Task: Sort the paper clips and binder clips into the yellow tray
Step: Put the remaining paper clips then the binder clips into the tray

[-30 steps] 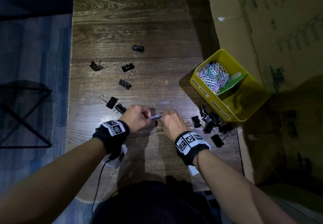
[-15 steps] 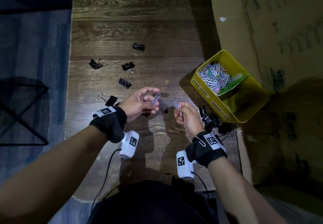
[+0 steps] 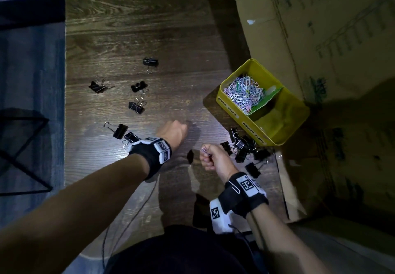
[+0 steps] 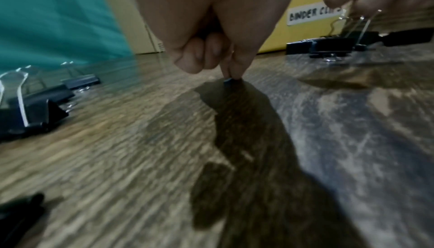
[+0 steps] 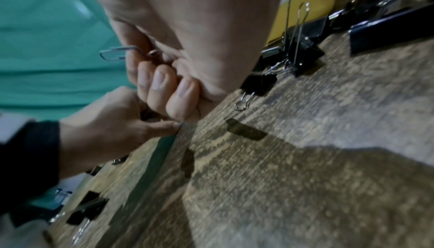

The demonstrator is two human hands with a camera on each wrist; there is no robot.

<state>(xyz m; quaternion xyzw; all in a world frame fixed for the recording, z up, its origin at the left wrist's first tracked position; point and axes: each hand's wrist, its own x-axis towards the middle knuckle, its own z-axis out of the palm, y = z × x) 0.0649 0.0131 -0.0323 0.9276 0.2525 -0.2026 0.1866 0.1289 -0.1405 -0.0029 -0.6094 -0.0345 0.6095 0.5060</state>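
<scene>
Pinching a small paper clip (image 4: 228, 80) against the tabletop (image 3: 136, 28), the left hand (image 3: 174, 131) has its thumb and forefinger pressed together on the clip's end while its other fingers (image 4: 196, 55) curl into the palm; the clip sits directly under those fingertips, and its long axis is hidden by them. The right hand (image 3: 211, 156), nearer the person and nearer the tray, pinches a second paper clip (image 5: 116, 52) that juts out sideways from between thumb and forefinger, the remaining fingers (image 5: 162, 84) folded tight. The move ahead turns on the yellow tray (image 3: 299, 111), which stands beyond and to the right of both sets of fingers; its far compartment, already heaped with coloured paper clips (image 3: 243, 94), lies farther from the fingers than the near compartment labelled for binder clips, which looks empty. Counted from the head view: two paper clips in the fingers, plus one more hooked on the right wristband (image 3: 235, 187); six black binder clips (image 3: 136, 107) loose to the left of and beyond the left fingers; a tangled pile of binder clips (image 3: 241, 147) just right of the right fingers, against the tray's near wall, perhaps seven or eight, too overlapped to count surely.
</scene>
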